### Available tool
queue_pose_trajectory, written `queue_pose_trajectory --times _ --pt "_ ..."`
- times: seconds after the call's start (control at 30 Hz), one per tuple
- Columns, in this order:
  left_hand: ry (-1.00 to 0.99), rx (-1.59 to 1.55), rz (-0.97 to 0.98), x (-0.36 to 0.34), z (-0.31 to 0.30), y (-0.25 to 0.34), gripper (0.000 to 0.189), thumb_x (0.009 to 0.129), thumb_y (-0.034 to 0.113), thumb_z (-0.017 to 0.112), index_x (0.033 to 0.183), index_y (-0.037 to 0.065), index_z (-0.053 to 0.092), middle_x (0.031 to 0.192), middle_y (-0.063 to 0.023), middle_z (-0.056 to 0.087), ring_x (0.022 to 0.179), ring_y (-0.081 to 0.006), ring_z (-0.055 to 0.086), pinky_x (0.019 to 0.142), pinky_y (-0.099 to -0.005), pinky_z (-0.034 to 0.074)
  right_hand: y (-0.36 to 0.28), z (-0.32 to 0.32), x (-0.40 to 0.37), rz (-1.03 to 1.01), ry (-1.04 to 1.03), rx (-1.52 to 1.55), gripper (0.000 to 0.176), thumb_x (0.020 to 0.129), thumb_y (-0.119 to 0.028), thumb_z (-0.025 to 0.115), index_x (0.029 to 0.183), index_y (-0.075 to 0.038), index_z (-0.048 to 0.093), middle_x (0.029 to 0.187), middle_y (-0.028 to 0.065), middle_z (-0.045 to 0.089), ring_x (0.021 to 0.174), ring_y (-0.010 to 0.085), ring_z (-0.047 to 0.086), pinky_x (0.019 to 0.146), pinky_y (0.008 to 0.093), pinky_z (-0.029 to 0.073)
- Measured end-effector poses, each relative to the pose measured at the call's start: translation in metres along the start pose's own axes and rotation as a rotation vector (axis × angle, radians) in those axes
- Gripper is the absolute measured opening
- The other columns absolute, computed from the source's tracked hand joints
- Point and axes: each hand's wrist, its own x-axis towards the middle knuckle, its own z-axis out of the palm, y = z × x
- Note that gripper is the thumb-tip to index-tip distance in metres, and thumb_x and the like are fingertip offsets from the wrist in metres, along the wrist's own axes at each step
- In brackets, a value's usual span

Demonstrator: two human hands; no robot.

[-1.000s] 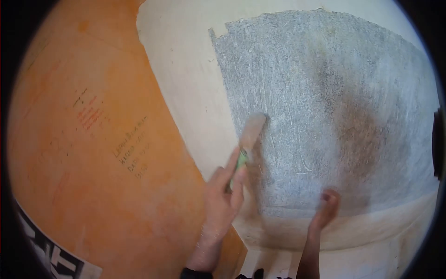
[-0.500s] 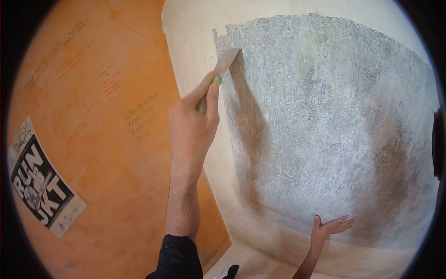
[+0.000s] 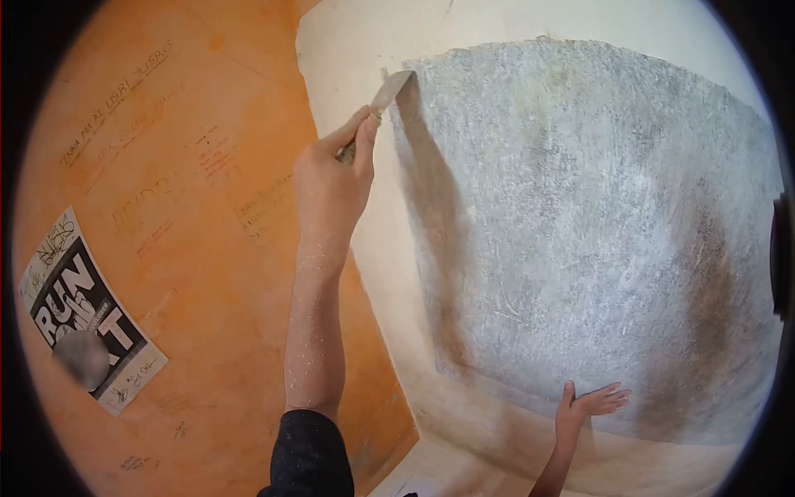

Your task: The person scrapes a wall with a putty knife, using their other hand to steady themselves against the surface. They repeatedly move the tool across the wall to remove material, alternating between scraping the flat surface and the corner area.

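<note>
My left hand (image 3: pixel 331 182) is closed round the handle of a scraper (image 3: pixel 392 93), its arm raised in a dark sleeve. The scraper's blade lies against the upper left edge of the rough grey patch (image 3: pixel 546 224) on the cream wall (image 3: pixel 364 50). Pale specks dot my left forearm. Lower right, my right hand (image 3: pixel 592 403) is open, its thumb up and its fingers spread toward the right near the patch's lower edge; whether it touches the wall I cannot tell.
An orange wall (image 3: pixel 224 315) with handwriting stands on the left, bearing a black and white poster (image 3: pixel 79 290). A blurred grey roundish piece (image 3: pixel 80 358) appears in front of the poster. A dark object (image 3: pixel 781 257) shows at the right edge.
My left hand and the scraper have moved up and to the left. A blurred grey piece has appeared before the poster. My right hand has barely moved.
</note>
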Motion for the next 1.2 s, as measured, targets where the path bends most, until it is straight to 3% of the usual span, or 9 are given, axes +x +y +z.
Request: queue_pose_trajectory --times 0.17,0.4,0.6,0.67,0.73,0.8,0.83,1.07,1.2 --pt "-0.014 -0.015 0.140 -0.012 0.004 -0.049 0.030 0.100 0.028 0.063 0.119 0.007 0.073 0.057 -0.0113 0.042 0.053 -0.0088 0.038 0.051 -0.0306 0.038 0.003 -0.003 -0.001 -0.041 0.052 -0.010 0.112 0.091 -0.065 0.055 0.159 -0.005 -0.009 0.161 0.0311 -0.020 0.146 0.0562 -0.016 0.111 0.0728 -0.007" --pt "-0.023 0.015 0.194 0.022 -0.003 -0.020 0.029 0.099 0.027 0.063 0.120 0.009 0.072 0.059 -0.0169 0.047 0.051 -0.0110 0.039 0.050 -0.0311 0.039 0.010 -0.003 -0.002 -0.038 0.024 -0.020 0.114 0.090 -0.068 0.055 0.158 -0.004 -0.010 0.159 0.0349 -0.020 0.145 0.0577 -0.017 0.110 0.0727 -0.008" --pt "0.026 0.044 0.252 0.001 0.007 -0.037 0.027 0.099 0.025 0.064 0.121 0.012 0.073 0.056 -0.0126 0.053 0.050 -0.0087 0.040 0.049 -0.0305 0.039 0.012 -0.002 -0.004 -0.009 0.023 -0.019 0.113 0.089 -0.066 0.056 0.159 -0.005 -0.009 0.159 0.0359 -0.017 0.145 0.0584 -0.014 0.111 0.0726 -0.006" --pt "-0.124 0.074 0.023 0.011 -0.011 -0.009 0.032 0.099 0.027 0.066 0.123 0.007 0.071 0.065 0.0010 0.058 0.059 -0.0032 0.042 0.053 -0.0248 0.037 0.023 0.006 -0.004 -0.038 0.048 -0.059 0.113 0.088 -0.063 0.058 0.159 -0.004 -0.007 0.160 0.0368 -0.012 0.146 0.0590 -0.009 0.111 0.0726 -0.002" --pt "-0.161 0.047 0.014 0.007 -0.010 -0.027 0.033 0.099 0.028 0.066 0.123 0.006 0.071 0.063 0.0026 0.053 0.057 -0.0036 0.040 0.052 -0.0248 0.036 0.018 0.008 -0.008 -0.025 0.049 -0.061 0.113 0.088 -0.064 0.059 0.159 -0.004 -0.006 0.160 0.0371 -0.010 0.146 0.0595 -0.007 0.111 0.0724 0.001" --pt "-0.046 0.061 0.242 -0.006 0.001 -0.045 0.034 0.099 0.030 0.065 0.122 0.006 0.071 0.061 0.0042 0.043 0.056 -0.0039 0.035 0.050 -0.0249 0.031 0.031 0.014 -0.003 -0.019 0.069 -0.068 0.113 0.087 -0.064 0.059 0.159 -0.004 -0.005 0.160 0.0374 -0.008 0.146 0.0599 -0.004 0.111 0.0721 0.003" --pt "-0.021 0.068 0.212 -0.005 0.002 -0.043 0.026 0.098 0.024 0.065 0.119 0.010 0.074 0.054 -0.0143 0.044 0.048 -0.0101 0.037 0.048 -0.0306 0.036 0.046 0.025 -0.004 -0.038 0.091 -0.090 0.114 0.086 -0.065 0.059 0.159 -0.004 -0.004 0.160 0.0372 -0.008 0.146 0.0599 -0.004 0.111 0.0718 0.004" --pt "-0.033 0.017 0.239 0.003 0.000 -0.038 0.026 0.099 0.024 0.063 0.118 0.009 0.074 0.057 -0.0152 0.047 0.048 -0.0129 0.040 0.049 -0.0312 0.039 0.004 -0.007 -0.002 -0.033 0.005 0.022 0.112 0.090 -0.057 0.061 0.158 -0.003 -0.010 0.159 0.0353 -0.018 0.146 0.0569 -0.018 0.112 0.0700 -0.007" --pt "0.001 0.013 0.176 0.017 -0.001 -0.026 0.027 0.099 0.025 0.063 0.118 0.009 0.073 0.058 -0.0171 0.050 0.048 -0.0141 0.041 0.050 -0.0317 0.040 -0.004 -0.012 0.001 0.005 -0.043 -0.009 0.111 0.091 -0.060 0.059 0.158 -0.004 -0.010 0.161 0.0307 -0.020 0.146 0.0558 -0.016 0.113 0.0709 -0.006"
